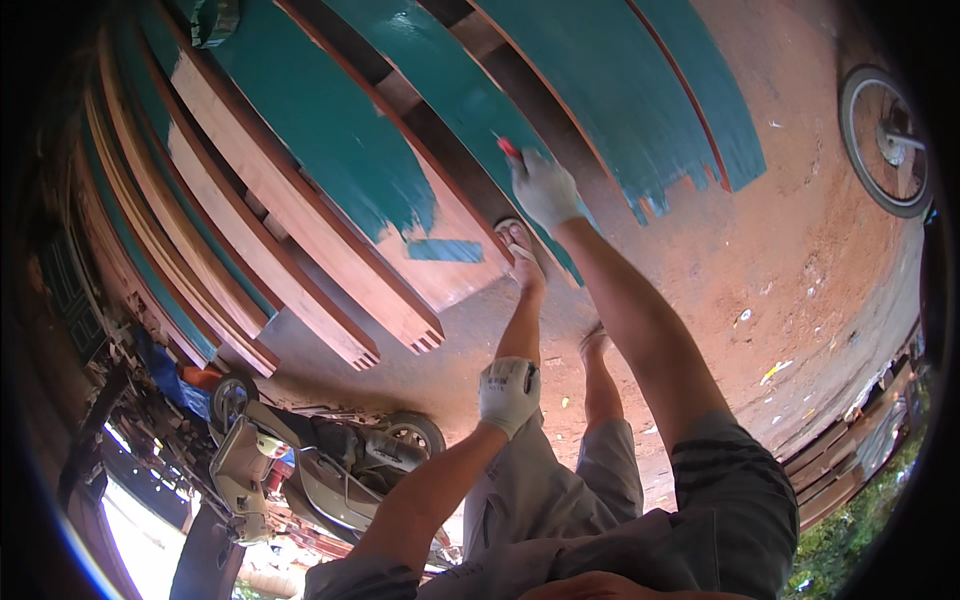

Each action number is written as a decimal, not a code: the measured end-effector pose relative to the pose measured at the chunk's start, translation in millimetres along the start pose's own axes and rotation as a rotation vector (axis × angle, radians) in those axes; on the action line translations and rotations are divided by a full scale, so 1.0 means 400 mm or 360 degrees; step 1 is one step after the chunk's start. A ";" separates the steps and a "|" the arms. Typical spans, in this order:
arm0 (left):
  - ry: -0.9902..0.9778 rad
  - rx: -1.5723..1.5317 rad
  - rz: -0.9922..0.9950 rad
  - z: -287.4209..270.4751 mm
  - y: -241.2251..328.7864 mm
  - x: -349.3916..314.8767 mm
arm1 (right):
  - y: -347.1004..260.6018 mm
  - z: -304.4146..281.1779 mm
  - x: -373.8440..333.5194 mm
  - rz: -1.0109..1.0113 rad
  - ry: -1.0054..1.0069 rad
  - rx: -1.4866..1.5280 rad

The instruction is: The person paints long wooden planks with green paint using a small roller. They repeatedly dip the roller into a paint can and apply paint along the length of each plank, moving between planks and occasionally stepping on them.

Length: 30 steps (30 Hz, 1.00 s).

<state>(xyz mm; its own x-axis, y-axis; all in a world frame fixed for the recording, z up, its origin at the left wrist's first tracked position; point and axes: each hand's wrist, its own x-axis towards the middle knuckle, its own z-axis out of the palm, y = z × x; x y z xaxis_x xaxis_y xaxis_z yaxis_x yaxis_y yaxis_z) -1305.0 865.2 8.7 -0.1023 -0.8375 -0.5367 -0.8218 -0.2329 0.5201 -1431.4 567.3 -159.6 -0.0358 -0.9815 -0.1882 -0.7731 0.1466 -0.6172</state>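
Observation:
My right hand point(546, 192), in a white glove, is closed around what looks like a paintbrush. Its red handle point(510, 149) sticks out past my fingers, while the bristles are hidden below the hand. Under it lies a long narrow board point(470, 110) coated in teal paint. My left hand point(510, 393), also gloved, is curled into a fist against my bent leg, and no object shows in it. Just left of my foot, a wide panel point(330, 130) is teal over most of its length, with a ragged paint edge, bare pinkish wood and a separate teal patch point(445, 250) near its end.
Several bare or partly painted wooden boards point(300, 215) lie side by side to the left. More teal boards point(620, 100) lie to the right on reddish ground point(740, 280). A round container point(213, 22) sits far left, a scooter point(330, 470) near left, a spoked wheel point(885, 140) far right.

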 end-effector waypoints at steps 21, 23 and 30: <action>0.0007 -0.0248 -0.0135 -0.136 -0.094 0.114 | -0.086 0.027 0.096 0.0503 -0.0544 -0.0182; 0.0002 -0.0260 -0.0115 -0.132 -0.090 0.107 | -0.079 0.052 0.106 -0.0101 -0.0326 -0.0403; 0.0056 -0.0280 -0.0034 -0.142 -0.087 0.118 | -0.342 0.248 0.588 0.0031 -0.0247 -0.0097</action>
<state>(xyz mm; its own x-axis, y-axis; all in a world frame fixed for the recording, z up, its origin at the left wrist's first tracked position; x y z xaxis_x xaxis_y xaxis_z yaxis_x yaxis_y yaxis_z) -1249.6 805.7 3.0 -0.0636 -0.8477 -0.5267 -0.7124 -0.3310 0.6188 -1271.2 328.8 -195.0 0.0431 -0.9470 -0.3183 -0.8103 0.1532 -0.5656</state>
